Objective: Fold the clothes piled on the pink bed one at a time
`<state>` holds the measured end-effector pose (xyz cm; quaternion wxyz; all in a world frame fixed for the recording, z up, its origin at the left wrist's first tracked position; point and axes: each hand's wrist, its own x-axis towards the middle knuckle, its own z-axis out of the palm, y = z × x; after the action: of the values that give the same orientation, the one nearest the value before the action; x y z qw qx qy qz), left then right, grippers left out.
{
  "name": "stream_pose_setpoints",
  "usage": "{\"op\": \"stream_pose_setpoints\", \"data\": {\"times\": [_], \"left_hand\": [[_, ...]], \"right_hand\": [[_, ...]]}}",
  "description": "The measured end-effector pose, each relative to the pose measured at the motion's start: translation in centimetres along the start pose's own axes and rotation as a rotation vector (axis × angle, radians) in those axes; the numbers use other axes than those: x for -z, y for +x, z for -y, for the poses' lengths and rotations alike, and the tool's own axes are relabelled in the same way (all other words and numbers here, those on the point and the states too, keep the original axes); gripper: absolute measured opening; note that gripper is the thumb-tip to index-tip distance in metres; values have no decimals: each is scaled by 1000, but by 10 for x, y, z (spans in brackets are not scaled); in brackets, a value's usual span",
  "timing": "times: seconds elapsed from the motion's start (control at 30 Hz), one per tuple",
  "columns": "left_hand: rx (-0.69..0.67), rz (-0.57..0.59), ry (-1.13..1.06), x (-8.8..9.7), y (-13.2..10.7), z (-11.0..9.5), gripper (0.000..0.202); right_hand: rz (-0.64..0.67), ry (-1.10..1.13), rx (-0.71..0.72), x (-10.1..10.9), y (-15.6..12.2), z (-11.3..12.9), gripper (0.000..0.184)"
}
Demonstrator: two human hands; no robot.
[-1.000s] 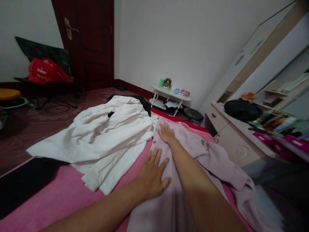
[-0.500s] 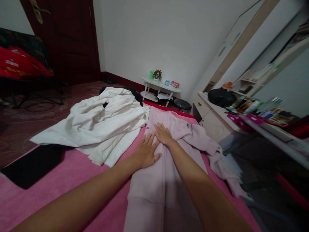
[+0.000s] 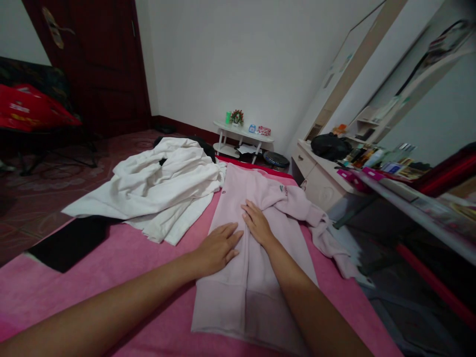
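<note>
A pale pink sweatshirt point(image 3: 226, 307) lies lengthwise on a pink bedspread point(image 3: 156, 282), its ribbed hem nearest me. One sleeve stretches off to the right and hangs past the bed's edge; a small green mark with lettering shows near the shoulder. My left hand point(image 3: 219, 248) rests flat on the left part of the sweatshirt, fingers extended and pointing right. Just right of the middle crease, my right hand point(image 3: 257, 224) lies on the cloth with its fingers stretched out. Neither hand grips the fabric.
Left of the sweatshirt is a heap of white clothing point(image 3: 159, 178), with a flat black piece point(image 3: 70, 243) beside it. A cluttered table point(image 3: 416, 198) and a drawer cabinet point(image 3: 323, 173) stand right. A small white table point(image 3: 243, 130) is by the far wall.
Both hands have slid toward me along the sweatshirt, the left one most clearly. The view has shifted slightly, and the hem now shows in full.
</note>
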<state>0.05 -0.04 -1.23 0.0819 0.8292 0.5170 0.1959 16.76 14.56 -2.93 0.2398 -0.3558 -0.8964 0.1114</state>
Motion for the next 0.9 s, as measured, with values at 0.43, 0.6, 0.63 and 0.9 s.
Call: {"op": "stream_pose_setpoints", "data": {"times": [0.43,0.6,0.63,0.9], "left_hand": [[-119,61,-318,30,22,-19,11],[-177,236,-292,41,30,-19,14],[-155,281,-303,41,36,-17,16],[291,-168,-43,7,108,21,46]], "right_hand": [[-399,373,-128,9,-3,-3,24],[-381,386,-154,5,-1,-8,22],[-375,389,-158,5,-1,-9,22],[-352,396,-172,2,-1,-8,23]]}}
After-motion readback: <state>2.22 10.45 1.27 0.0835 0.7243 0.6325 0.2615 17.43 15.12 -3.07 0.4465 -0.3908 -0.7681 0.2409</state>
